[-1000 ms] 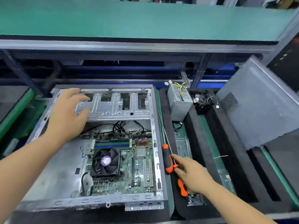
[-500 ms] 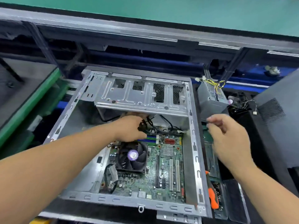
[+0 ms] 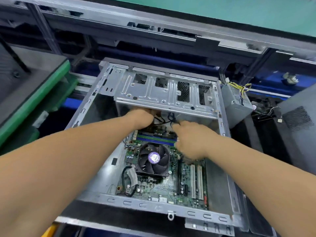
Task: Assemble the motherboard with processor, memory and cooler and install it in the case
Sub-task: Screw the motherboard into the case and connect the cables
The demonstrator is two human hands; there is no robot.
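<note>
The open grey case (image 3: 153,208) lies flat with the green motherboard (image 3: 188,185) inside it. On the board sit the black cooler fan (image 3: 153,159) with a purple hub and the blue and green memory sticks (image 3: 156,139). My left hand (image 3: 142,117) reaches under the drive bay bracket (image 3: 162,94) at the case's far end, and its fingers are hidden there. My right hand (image 3: 190,140) is over the board's far right part. Its fingertips pinch the black cables (image 3: 168,119) just below the bracket.
A grey power supply (image 3: 236,103) with yellow wires stands right of the case. The case's side panel (image 3: 299,127) leans at the far right. A green-edged tray (image 3: 34,100) is on the left, and a rail with a green shelf runs behind.
My right hand left the orange screwdriver, rose beside the case and has now come inside to the cables. My left hand went from the bracket's top down to the cables, then under the bracket.
</note>
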